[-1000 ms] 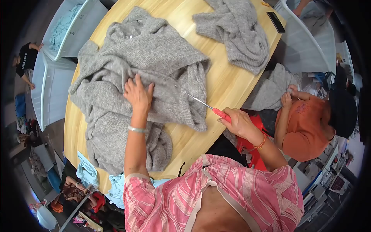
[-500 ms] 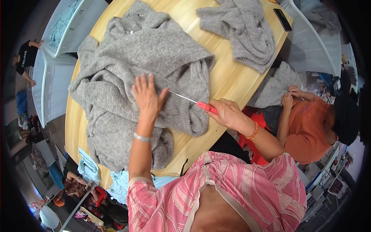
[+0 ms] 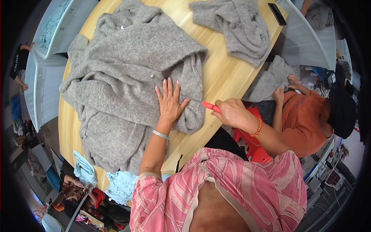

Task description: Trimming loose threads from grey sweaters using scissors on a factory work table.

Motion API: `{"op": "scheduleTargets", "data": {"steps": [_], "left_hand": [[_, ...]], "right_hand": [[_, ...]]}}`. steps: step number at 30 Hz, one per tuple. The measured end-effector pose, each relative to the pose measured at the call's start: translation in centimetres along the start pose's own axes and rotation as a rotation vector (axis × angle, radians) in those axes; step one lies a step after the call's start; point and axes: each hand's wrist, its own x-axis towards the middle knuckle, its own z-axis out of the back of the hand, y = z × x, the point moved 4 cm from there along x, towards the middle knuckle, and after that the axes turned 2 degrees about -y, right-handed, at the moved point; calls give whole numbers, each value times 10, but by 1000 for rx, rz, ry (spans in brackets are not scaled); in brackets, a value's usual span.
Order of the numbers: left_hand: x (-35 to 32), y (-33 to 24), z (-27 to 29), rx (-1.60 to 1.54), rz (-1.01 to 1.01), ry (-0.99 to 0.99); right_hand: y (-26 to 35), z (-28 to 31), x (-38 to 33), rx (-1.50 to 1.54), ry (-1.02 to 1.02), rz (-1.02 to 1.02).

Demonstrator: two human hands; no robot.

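A bulky grey knit sweater (image 3: 116,104) lies bunched over the wooden table (image 3: 224,73). My left hand (image 3: 170,103) rests flat on its right part, fingers spread. In my right hand (image 3: 234,113) is a red-handled tool (image 3: 210,106) with a thin metal shaft, its kind not clear. The shaft points left toward my left thumb and lies over the knit; its tip is hidden. Just above my left fingertips, a small shiny button (image 3: 152,76) sits on the grey fabric.
Another grey knit garment (image 3: 241,29) lies at the far right, near a black phone (image 3: 277,14). Light blue cloth (image 3: 120,186) lies at the near edge. White bins (image 3: 46,83) stand on the left. A person in orange (image 3: 303,120) handles grey knit on the right.
My left hand has slid to the right, uncovering the shiny button. The tool in my right hand has drawn slightly right, and its shaft tip is now hidden. The whole view has shifted a little.
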Motion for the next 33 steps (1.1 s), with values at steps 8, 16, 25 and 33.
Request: {"op": "scheduleTargets", "data": {"steps": [8,16,25,33], "left_hand": [[2,-12,-7,-22,-64,-25],[17,40,35,-337,76,-354],[23,51,33,21,69,-229],[11,36,4,-15,77,-186]], "right_hand": [[5,4,-6,-6,-88,-45],[2,0,-20,85,-99,32],[22,24,-2,4,-65,-1],[7,14,16,-25,-77,-52]]}}
